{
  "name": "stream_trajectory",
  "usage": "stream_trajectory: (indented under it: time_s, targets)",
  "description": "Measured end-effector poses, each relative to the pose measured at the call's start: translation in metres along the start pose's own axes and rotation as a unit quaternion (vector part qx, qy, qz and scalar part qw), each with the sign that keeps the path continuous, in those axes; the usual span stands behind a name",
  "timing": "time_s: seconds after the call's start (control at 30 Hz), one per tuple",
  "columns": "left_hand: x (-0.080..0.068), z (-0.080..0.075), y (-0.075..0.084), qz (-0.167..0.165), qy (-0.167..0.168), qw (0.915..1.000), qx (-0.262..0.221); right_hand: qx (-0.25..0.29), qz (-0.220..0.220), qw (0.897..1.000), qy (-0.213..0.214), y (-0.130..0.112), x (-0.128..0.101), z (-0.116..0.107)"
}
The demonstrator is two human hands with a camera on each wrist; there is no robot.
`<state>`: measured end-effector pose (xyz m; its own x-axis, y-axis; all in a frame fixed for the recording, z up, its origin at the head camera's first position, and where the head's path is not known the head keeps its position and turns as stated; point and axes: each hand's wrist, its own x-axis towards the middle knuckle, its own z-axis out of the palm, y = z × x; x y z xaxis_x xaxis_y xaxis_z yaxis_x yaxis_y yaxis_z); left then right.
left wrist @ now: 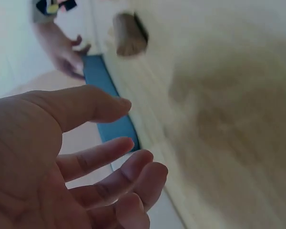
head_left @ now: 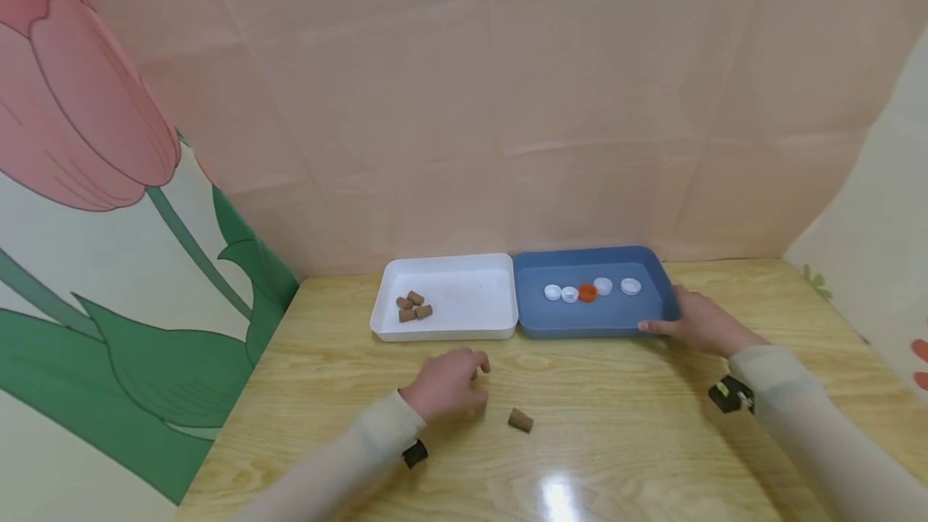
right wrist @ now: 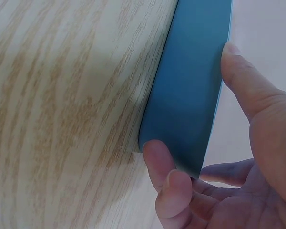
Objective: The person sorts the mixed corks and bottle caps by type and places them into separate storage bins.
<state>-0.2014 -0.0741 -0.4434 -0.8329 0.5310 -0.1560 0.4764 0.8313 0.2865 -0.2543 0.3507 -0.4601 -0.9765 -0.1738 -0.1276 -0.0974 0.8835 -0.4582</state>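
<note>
Head view: on a pale wooden table [head_left: 652,441], the right hand [head_left: 699,321] grips the corner of a blue plastic tray [head_left: 616,316] at two o'clock — thumb on the rim, fingers against the wall. The left hand [head_left: 449,383] hovers at centre, fingers loosely spread, holding nothing — a small brown cork [head_left: 519,420] lies just beside it at four o'clock.
</note>
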Motion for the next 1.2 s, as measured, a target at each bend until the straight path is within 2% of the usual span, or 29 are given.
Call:
stream_trajectory:
  time_s: [0.23,0.67,1.2]
  targets:
    - [-0.007,0.010,0.022,0.055,-0.026,0.9981,0.007,-0.006,-0.003,1.000,0.005,-0.001,-0.001,-0.001]
    - [-0.004,0.024,0.039,0.120,-0.016,0.9920,0.036,0.000,-0.004,1.000,0.003,-0.001,0.000,-0.001]
    - [0.002,0.026,0.047,0.137,-0.032,0.9897,0.025,0.001,-0.001,1.000,-0.002,0.002,0.001,0.000]
